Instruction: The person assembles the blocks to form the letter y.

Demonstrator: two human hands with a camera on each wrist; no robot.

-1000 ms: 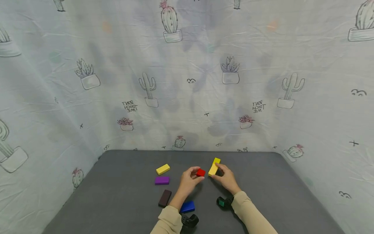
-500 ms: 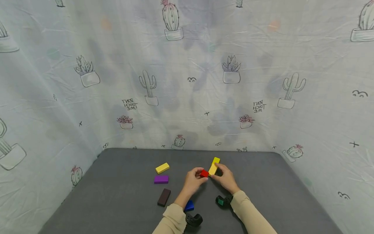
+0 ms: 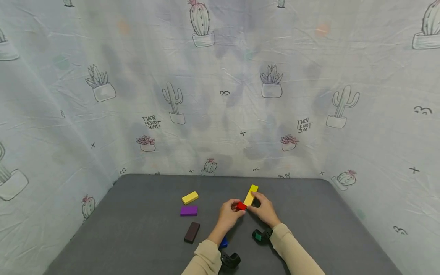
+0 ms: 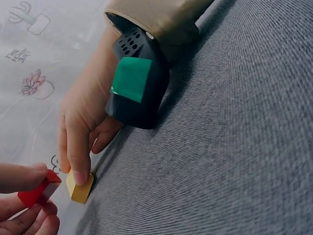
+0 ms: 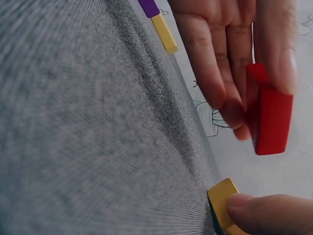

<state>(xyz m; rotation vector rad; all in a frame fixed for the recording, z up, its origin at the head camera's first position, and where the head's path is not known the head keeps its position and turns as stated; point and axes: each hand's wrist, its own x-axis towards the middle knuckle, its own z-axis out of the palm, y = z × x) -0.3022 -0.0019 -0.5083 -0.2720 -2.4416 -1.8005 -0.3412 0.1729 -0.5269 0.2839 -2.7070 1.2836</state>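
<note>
My left hand point(image 3: 229, 215) pinches a red block point(image 3: 241, 206) between thumb and fingers. The right wrist view shows this red block point(image 5: 275, 120) raised off the grey cloth. My right hand point(image 3: 265, 211) grips a long yellow block point(image 3: 250, 196) by its sides, thumb at the near end. That yellow block point(image 4: 80, 187) lies on the cloth, and part of it is hidden by the fingers. In the head view the red block is right at the yellow one's near end; both wrist views show a gap between them.
Left of the hands lie another yellow block point(image 3: 190, 197), a purple block point(image 3: 189, 211) and a dark brown block point(image 3: 191, 232). A blue block point(image 3: 224, 242) is mostly hidden behind the left wrist. The grey table point(image 3: 144, 229) ends at a cactus-print curtain point(image 3: 220, 126).
My left hand has carried the red block rightward and slightly nearer, up to the yellow block's near end. The left forearm now covers more of the blue block. The right hand has hardly moved.
</note>
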